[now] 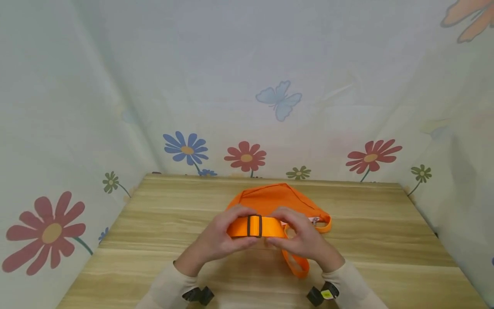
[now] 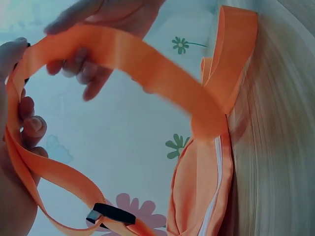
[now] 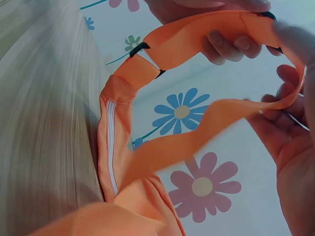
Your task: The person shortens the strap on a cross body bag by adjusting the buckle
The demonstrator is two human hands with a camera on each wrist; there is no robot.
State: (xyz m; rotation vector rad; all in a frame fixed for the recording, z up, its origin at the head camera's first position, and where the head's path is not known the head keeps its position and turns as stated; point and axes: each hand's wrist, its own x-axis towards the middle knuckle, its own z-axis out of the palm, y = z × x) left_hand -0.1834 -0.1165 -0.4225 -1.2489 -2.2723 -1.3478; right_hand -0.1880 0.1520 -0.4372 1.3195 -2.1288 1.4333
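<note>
An orange bag [image 1: 274,198] lies on the table, and its orange webbing strap [image 1: 272,227] is raised in front of it. My left hand [image 1: 221,234] grips the strap beside a black slider buckle [image 1: 254,226], thumb below and fingers above. On the buckle's other side, my right hand [image 1: 302,236] pinches the same strap between thumb and fingers. The strap arches between both hands in the left wrist view, where a second black buckle [image 2: 115,214] sits lower on it. A white zipper [image 3: 112,142] runs along the bag's edge in the right wrist view.
The wood-grain table [image 1: 166,214] extends to both sides of the bag. A pale curtain [image 1: 231,64] printed with flowers and a butterfly encloses its back and sides. A loose strap loop [image 1: 299,266] hangs below my right hand.
</note>
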